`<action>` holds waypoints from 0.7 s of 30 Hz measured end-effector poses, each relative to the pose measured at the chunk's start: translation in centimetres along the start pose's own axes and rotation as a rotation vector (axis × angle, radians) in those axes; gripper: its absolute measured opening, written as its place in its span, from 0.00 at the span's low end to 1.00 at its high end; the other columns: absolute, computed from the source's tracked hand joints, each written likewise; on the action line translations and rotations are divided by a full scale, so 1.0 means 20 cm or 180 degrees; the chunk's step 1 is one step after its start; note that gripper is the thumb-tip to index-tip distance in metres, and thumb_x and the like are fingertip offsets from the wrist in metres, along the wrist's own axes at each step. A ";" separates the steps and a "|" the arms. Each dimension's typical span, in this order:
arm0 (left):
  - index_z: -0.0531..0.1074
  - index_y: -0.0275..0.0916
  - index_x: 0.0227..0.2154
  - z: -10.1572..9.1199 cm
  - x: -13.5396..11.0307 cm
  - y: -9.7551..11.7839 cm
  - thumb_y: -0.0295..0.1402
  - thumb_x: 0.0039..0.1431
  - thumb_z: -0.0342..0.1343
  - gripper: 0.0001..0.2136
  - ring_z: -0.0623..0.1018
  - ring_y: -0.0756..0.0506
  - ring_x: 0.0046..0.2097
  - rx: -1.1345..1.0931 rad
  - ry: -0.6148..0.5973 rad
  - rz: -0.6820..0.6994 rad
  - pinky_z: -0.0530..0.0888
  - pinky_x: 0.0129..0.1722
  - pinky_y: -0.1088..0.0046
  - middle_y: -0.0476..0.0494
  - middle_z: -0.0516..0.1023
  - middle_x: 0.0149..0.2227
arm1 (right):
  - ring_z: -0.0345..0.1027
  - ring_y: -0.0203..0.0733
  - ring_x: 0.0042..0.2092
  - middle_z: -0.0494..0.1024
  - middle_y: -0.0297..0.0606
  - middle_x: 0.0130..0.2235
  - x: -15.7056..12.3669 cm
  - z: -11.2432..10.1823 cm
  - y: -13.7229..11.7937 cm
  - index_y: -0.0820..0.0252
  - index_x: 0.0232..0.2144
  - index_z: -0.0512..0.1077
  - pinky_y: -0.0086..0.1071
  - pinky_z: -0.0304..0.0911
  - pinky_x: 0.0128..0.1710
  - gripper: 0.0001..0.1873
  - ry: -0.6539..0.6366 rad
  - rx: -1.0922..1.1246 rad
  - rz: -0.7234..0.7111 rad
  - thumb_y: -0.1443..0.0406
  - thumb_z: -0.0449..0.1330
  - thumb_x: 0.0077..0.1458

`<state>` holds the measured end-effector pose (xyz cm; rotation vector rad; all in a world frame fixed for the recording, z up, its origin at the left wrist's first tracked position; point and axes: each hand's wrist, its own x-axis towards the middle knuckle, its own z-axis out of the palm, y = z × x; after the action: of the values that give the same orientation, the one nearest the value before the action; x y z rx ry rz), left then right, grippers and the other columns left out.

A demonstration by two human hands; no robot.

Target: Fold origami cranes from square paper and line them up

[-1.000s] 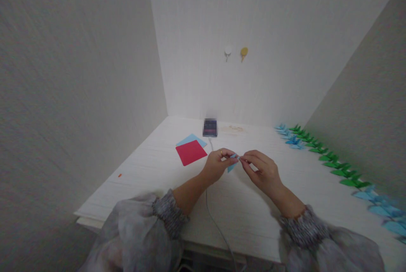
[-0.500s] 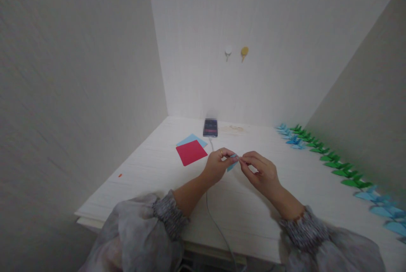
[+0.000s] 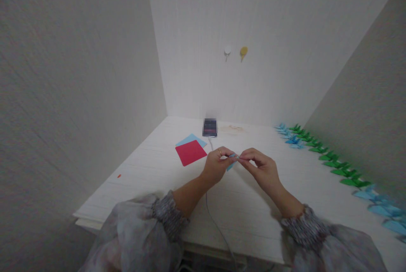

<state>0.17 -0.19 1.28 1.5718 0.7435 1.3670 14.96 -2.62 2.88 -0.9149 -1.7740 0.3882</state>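
My left hand (image 3: pixel 218 166) pinches a small folded piece of light blue paper (image 3: pixel 231 164) between thumb and fingers, above the middle of the white table. From the other side, my right hand (image 3: pixel 260 165) is closed, with thumb and fingertips pinched at the paper's upper right end. Most of the folded paper is hidden behind my fingers, so its exact shape cannot be made out. Left of my left hand, a red paper square (image 3: pixel 191 152) lies flat, partly covering a light blue paper square (image 3: pixel 192 137).
A phone (image 3: pixel 209 127) stands near the back wall, its cable (image 3: pixel 215 223) running under my left arm to the front edge. Rows of folded green paper cranes (image 3: pixel 330 158) and blue paper cranes (image 3: pixel 385 207) line the right side. An orange scrap (image 3: pixel 119 176) lies left.
My right hand has shifted slightly left, its fingertips drawn closer together at the paper's end. My left hand holds the folded paper almost as before.
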 end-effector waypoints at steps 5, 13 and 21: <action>0.70 0.35 0.23 0.00 0.00 0.01 0.33 0.45 0.55 0.06 0.69 0.51 0.31 0.0080 0.0029 0.0161 0.66 0.29 0.76 0.46 0.70 0.27 | 0.62 0.37 0.28 0.69 0.35 0.25 0.01 0.00 -0.01 0.59 0.21 0.68 0.30 0.58 0.28 0.06 -0.0149 0.0173 0.0509 0.63 0.58 0.46; 0.70 0.36 0.24 -0.01 0.00 -0.01 0.33 0.47 0.54 0.05 0.69 0.51 0.30 0.0440 -0.0026 0.0410 0.66 0.29 0.76 0.46 0.70 0.27 | 0.60 0.35 0.28 0.68 0.34 0.24 0.01 -0.01 -0.01 0.60 0.22 0.68 0.29 0.56 0.28 0.07 -0.0307 0.0303 0.0648 0.63 0.56 0.47; 0.70 0.37 0.23 -0.02 0.00 0.03 0.30 0.47 0.53 0.03 0.69 0.51 0.30 0.0854 -0.0033 0.0556 0.65 0.31 0.75 0.47 0.70 0.26 | 0.60 0.35 0.27 0.67 0.33 0.24 0.01 0.00 0.00 0.60 0.21 0.66 0.29 0.57 0.27 0.06 -0.0201 0.0095 0.0456 0.65 0.55 0.47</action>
<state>-0.20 -0.38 1.73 1.8898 0.8260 1.4281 14.94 -2.57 3.04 -1.0215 -1.7602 0.5395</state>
